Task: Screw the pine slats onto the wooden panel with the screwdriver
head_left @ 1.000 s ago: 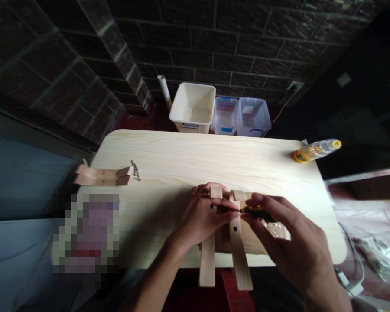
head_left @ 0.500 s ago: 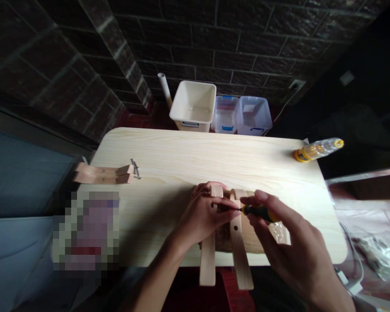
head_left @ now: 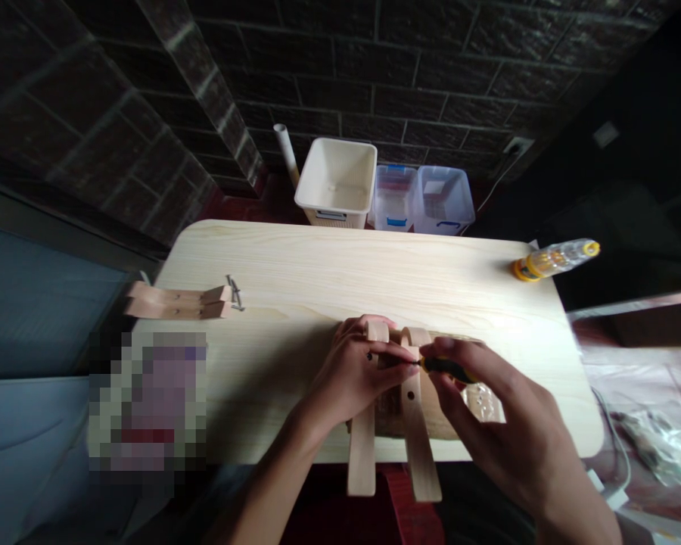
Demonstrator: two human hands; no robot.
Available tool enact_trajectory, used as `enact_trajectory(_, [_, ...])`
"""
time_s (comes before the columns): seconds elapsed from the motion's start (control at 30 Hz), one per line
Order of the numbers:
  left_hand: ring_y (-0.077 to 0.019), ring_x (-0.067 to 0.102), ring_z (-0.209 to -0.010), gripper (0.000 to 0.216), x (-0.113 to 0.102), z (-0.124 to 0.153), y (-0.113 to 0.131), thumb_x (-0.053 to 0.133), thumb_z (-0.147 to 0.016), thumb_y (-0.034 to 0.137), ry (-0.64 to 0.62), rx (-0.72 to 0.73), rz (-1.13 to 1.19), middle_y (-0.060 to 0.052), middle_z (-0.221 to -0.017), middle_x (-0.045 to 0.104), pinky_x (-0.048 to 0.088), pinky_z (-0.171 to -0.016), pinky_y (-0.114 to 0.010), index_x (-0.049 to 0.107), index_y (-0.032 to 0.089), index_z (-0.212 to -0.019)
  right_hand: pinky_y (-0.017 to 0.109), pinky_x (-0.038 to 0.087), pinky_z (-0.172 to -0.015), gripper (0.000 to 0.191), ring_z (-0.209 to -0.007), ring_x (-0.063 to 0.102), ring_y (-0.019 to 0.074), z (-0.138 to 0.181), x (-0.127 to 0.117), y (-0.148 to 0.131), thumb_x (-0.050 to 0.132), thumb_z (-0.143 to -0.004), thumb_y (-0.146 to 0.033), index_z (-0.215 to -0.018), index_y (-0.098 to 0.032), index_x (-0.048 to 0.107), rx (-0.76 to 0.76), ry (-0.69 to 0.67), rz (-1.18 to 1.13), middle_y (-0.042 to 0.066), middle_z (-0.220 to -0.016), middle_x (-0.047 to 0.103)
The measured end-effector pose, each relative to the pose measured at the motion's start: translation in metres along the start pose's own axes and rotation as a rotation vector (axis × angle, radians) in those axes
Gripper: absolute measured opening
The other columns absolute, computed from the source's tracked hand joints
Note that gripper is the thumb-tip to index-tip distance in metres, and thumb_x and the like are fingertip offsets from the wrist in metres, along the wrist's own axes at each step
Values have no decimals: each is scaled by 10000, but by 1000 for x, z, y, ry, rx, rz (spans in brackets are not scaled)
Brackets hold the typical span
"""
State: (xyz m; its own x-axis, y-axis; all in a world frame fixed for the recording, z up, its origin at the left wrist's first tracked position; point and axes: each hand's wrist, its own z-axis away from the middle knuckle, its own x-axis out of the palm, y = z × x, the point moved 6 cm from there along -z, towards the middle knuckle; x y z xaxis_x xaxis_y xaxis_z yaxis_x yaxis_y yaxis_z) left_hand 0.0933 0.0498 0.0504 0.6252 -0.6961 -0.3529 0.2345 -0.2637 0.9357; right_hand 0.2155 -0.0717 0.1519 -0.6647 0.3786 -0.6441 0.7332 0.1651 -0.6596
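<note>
My right hand point(head_left: 505, 401) is closed around a black-and-yellow screwdriver point(head_left: 448, 368), which lies nearly level and points left. Its tip meets the upper part of the right curved wooden strip point(head_left: 420, 446), above a dark round hole. Beside it, my left hand point(head_left: 352, 371) is wrapped over the left curved wooden strip point(head_left: 363, 454), some fingers behind its curled top. My left thumb and forefinger close in at the screwdriver's tip; whether a screw is between them is hidden. Both strips extend past the table's near edge, over a brownish slab point(head_left: 394, 425).
Two more curved wooden strips point(head_left: 175, 303) and several loose screws point(head_left: 234, 291) lie at the table's left. A clear-and-yellow bottle-shaped case point(head_left: 556, 260) stands at the right edge. A small clear plastic bag point(head_left: 481, 401) is under my right hand. Bins point(head_left: 337, 178) stand beyond the table point(head_left: 329, 265).
My right hand's fingers have shifted slightly around the screwdriver handle. My left hand and the strips keep their places; the whole view has moved a little.
</note>
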Motion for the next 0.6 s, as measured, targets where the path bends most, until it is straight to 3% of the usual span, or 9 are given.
enact_trajectory(0.6, [-265, 699, -1192, 104, -1, -2, 0, 870, -862, 415, 9, 49, 15, -27, -1238, 781, 522, -1086, -407, 881, 378, -958, 171, 597, -986, 567, -1124, 744, 117, 0, -1, 2, 658, -985, -65, -1486, -306, 548, 21, 14, -13, 17, -1302, 755])
